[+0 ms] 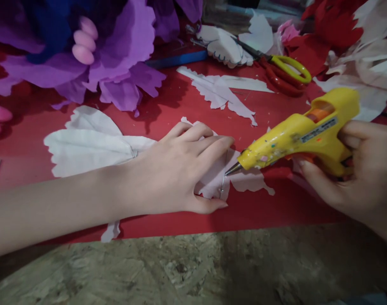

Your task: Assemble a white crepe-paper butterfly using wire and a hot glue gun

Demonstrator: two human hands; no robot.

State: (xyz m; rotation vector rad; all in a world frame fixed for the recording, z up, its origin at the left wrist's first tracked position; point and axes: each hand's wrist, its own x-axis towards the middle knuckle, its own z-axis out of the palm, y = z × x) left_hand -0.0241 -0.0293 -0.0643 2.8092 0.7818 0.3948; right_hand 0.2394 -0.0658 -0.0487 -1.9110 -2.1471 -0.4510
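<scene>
My left hand (177,169) lies palm down over a pale pink paper petal (214,178), pressing it against the red surface, with the thumb and index finger apart. A line of clear glue runs along the petal's exposed strip. In my right hand (368,169) is a yellow hot glue gun (295,131), its metal nozzle touching or just above the petal beside my left fingertips. More scalloped pink paper (250,180) sticks out under the nozzle. White petals (88,148) with a crease down the middle lie by my left wrist, partly covered by that hand.
Purple paper flowers (117,55) with pink egg-shaped pieces (84,41) fill the back left. Scissors (285,72) with red and yellow handles lie among paper scraps (218,91) behind. Red paper (327,42) is at back right. The red work surface (168,224) ends at a rough board (148,271).
</scene>
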